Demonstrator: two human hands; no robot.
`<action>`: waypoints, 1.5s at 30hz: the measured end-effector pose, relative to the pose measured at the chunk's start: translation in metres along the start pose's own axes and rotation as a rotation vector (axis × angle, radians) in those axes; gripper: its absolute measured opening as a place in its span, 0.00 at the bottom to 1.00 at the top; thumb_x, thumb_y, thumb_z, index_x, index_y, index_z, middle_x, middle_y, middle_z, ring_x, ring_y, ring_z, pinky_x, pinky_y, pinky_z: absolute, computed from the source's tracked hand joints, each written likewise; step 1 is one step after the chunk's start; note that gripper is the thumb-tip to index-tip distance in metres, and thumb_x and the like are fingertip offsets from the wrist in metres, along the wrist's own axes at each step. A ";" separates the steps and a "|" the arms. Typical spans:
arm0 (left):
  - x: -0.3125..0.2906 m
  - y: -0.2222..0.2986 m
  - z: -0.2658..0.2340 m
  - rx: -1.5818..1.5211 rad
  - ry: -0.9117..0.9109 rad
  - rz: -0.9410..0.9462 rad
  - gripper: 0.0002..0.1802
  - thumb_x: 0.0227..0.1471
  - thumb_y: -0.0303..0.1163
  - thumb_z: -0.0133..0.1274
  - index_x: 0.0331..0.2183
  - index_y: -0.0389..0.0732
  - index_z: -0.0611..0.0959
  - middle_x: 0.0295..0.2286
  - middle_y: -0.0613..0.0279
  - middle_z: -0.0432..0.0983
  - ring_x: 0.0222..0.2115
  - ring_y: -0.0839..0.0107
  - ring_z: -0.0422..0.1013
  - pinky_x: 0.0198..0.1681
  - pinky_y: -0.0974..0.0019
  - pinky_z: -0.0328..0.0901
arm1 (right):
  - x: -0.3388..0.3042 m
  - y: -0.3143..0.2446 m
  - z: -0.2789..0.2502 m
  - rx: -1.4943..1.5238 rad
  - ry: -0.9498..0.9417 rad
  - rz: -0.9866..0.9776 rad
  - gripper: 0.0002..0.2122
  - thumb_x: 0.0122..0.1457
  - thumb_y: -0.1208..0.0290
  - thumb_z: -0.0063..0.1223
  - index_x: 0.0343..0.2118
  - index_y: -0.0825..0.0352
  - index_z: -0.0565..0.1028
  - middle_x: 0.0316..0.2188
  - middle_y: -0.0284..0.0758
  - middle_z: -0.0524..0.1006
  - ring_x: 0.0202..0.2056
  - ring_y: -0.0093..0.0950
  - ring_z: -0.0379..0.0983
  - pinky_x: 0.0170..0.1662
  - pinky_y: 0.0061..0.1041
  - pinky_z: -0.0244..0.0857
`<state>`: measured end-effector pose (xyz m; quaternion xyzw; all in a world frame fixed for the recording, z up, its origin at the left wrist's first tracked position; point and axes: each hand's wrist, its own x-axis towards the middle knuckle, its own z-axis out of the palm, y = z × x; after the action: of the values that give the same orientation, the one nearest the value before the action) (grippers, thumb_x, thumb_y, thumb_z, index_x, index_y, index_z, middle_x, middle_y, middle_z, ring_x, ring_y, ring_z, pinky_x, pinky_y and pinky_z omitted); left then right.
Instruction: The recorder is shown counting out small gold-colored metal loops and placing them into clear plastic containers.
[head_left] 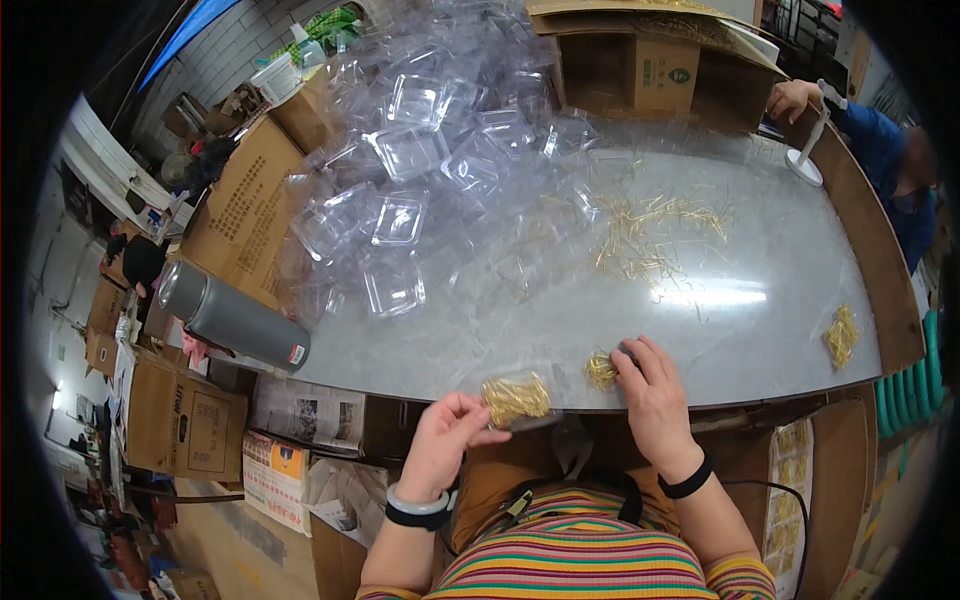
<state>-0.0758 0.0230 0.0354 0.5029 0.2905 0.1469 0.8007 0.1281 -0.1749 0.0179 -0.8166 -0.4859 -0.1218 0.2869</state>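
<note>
My left hand (447,440) is closed on the edge of a clear plastic box (517,398) packed with thin gold wire pieces, held over the table's near edge. To its right, my right hand (655,405) curls its fingers and thumb at a small bunch of gold wire pieces (600,371) on the metal tabletop (480,345). The fingertips partly cover that bunch. More gold wire pieces (650,235) lie scattered farther back. At the right side rests a compact gold bundle (841,337).
A large heap of clear plastic boxes (400,160) covers the back left. A grey bottle (232,318) lies at the left edge beside cardboard (240,215). An open carton (660,75) stands at the back. At the far right, another person's hand (793,100) is near a white stand (805,165).
</note>
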 end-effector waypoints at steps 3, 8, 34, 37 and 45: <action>-0.016 -0.016 0.004 -0.101 -0.147 -0.105 0.04 0.62 0.22 0.50 0.33 0.35 0.76 0.43 0.56 0.73 0.41 0.66 0.76 0.49 0.52 0.76 | -0.001 -0.003 0.003 -0.017 -0.008 0.023 0.17 0.54 0.79 0.52 0.48 0.68 0.75 0.48 0.39 0.74 0.52 0.40 0.69 0.54 0.38 0.64; -0.017 -0.044 0.017 -0.130 -0.336 -0.305 0.03 0.64 0.22 0.48 0.34 0.36 0.74 0.46 0.55 0.72 0.46 0.69 0.74 0.53 0.52 0.73 | 0.007 -0.007 0.012 -0.048 0.016 -0.018 0.17 0.53 0.77 0.52 0.47 0.67 0.75 0.47 0.36 0.74 0.50 0.38 0.69 0.53 0.36 0.64; 0.040 0.001 0.057 0.357 -0.286 -0.082 0.08 0.62 0.29 0.54 0.37 0.35 0.74 0.45 0.54 0.74 0.42 0.67 0.75 0.45 0.64 0.73 | 0.012 -0.024 0.000 0.209 0.082 -0.080 0.15 0.55 0.79 0.56 0.47 0.66 0.77 0.45 0.38 0.76 0.48 0.41 0.71 0.51 0.37 0.66; 0.046 -0.001 0.067 0.983 -0.050 0.390 0.17 0.57 0.35 0.60 0.41 0.35 0.74 0.46 0.50 0.73 0.46 0.56 0.72 0.50 0.57 0.69 | 0.017 -0.014 0.006 0.267 0.071 -0.044 0.17 0.57 0.78 0.56 0.50 0.66 0.75 0.47 0.40 0.75 0.50 0.43 0.70 0.53 0.38 0.65; 0.061 -0.037 0.077 1.243 -0.195 0.976 0.36 0.57 0.35 0.56 0.61 0.30 0.63 0.59 0.41 0.59 0.63 0.42 0.54 0.66 0.46 0.52 | -0.006 -0.012 0.005 0.233 0.106 0.091 0.26 0.60 0.79 0.51 0.62 0.74 0.61 0.59 0.49 0.67 0.62 0.52 0.59 0.65 0.52 0.49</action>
<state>0.0171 -0.0168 0.0077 0.9385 -0.0051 0.2476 0.2407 0.1145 -0.1721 0.0151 -0.7913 -0.4433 -0.0946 0.4102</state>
